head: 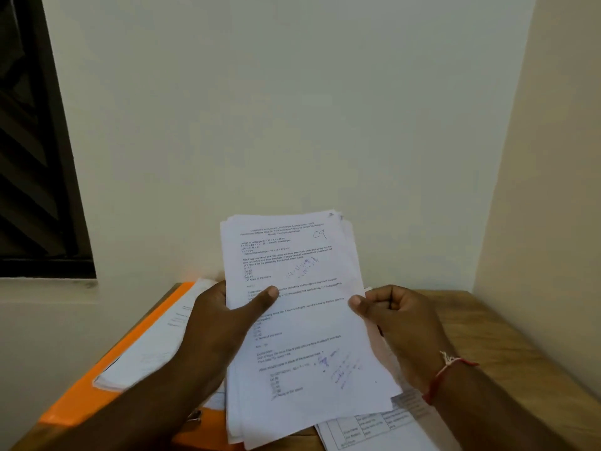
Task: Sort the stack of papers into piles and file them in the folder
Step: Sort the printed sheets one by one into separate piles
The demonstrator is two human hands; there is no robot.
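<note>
1. Clasping the stack of papers (309, 320) with the left hand (221, 323) in the head view, thumb flat across the printed top sheet, fingers behind.
2. Pinching the stack's right edge with the right hand (400, 320), thumb on top, other fingers curled; red thread bracelet (445, 375) at that wrist.
3. Held tilted up, just right of the orange folder (84, 398), lower edge overlapping the folder's near corner.
4. Lying on the folder: a white pile of sheets (146, 353).
5. Right of the folder, under the held stack: a gridded sheet (374, 428) on the wooden table (487, 320).
6. Up and left of the folder: a dark window (32, 157).
</note>
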